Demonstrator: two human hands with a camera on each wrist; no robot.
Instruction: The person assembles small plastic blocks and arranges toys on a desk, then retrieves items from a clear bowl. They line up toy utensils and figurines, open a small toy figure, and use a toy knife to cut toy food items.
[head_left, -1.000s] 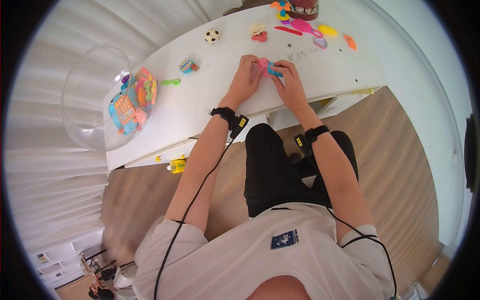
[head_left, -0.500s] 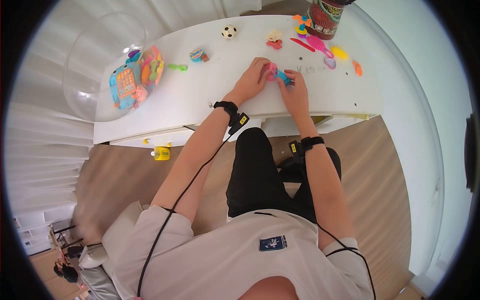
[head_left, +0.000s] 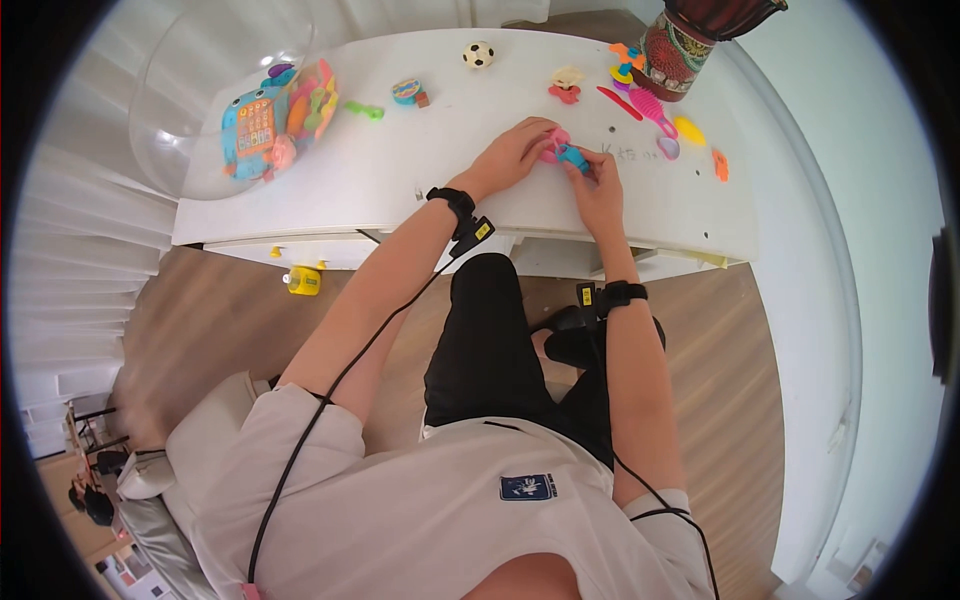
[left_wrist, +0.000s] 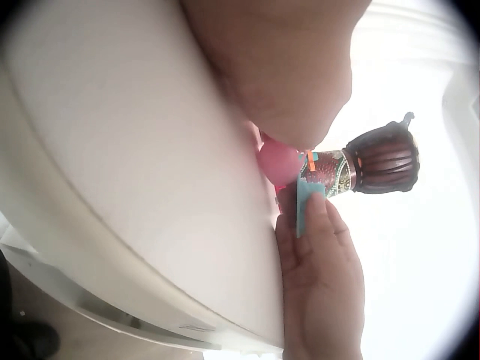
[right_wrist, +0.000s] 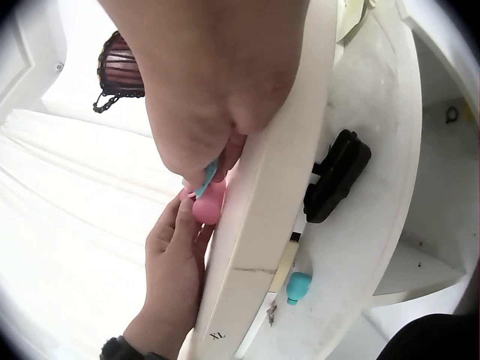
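Note:
The left hand (head_left: pixel 510 157) has its fingers curled round a pink toy (head_left: pixel 557 143), whose rounded side shows in the left wrist view. Facing it, the right hand (head_left: pixel 599 192) pinches a light blue piece (head_left: pixel 573 157) between thumb and fingers. Blue and pink meet or nearly meet between the hands; whether they are joined I cannot tell. In the right wrist view the pink toy (right_wrist: pixel 208 204) lies just below the blue piece (right_wrist: pixel 207 178), low over the white tabletop.
A ball (head_left: pixel 478 54), a round blue toy (head_left: pixel 407 92) and a green piece (head_left: pixel 364 109) lie behind. Rightward are a pink brush (head_left: pixel 652 106), a yellow piece (head_left: pixel 689 130), an orange piece (head_left: pixel 720 165) and a drum (head_left: pixel 675 55). A clear bowl (head_left: pixel 160 150) with toys stands left.
The head view has shifted, bringing more of the drum into sight. Both hands still hold the pink and blue pieces; the right hand has turned somewhat and sits lower beside the left.

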